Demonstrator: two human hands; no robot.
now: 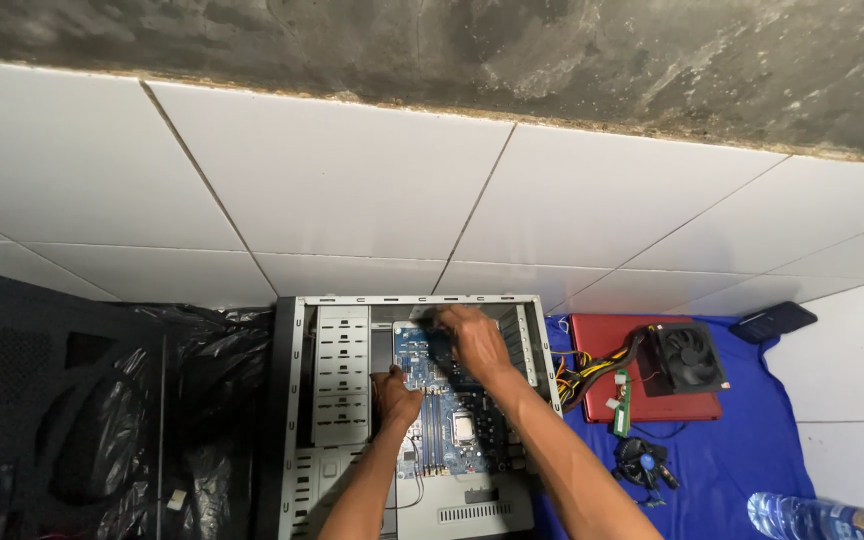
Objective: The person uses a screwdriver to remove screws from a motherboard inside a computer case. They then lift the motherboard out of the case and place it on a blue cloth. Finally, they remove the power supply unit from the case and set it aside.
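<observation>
- While the open computer case (352, 310) lies flat on the tiled floor (352, 180), its metal rim frames the blue motherboard (442, 425) on all sides, leaving little slack around the board.
- Left hand (395, 395) rests on the board's left edge, at about 9 o'clock of the board, fingers curled down onto it; whether it pinches anything I cannot tell.
- Right hand (472, 340) reaches to the board's top end, near 12 o'clock, fingers bent and pressed against the parts there, just under the case's upper rim.
- Drive bay rack (342, 370) fills the case at 9 o'clock of the hands, close beside the left hand.
- Blue cloth (752, 450) spreads at 3 o'clock of the case, carrying a power supply (690, 358) with fan, loose cables (597, 375) and a small cooler (642, 465).
- Plastic bottle (812, 517) lies at 4 o'clock, well apart.
- Black plastic sheeting (102, 420) crowds the case at 9 o'clock.
- Bare tiles lie open from 10 to 2 o'clock.
</observation>
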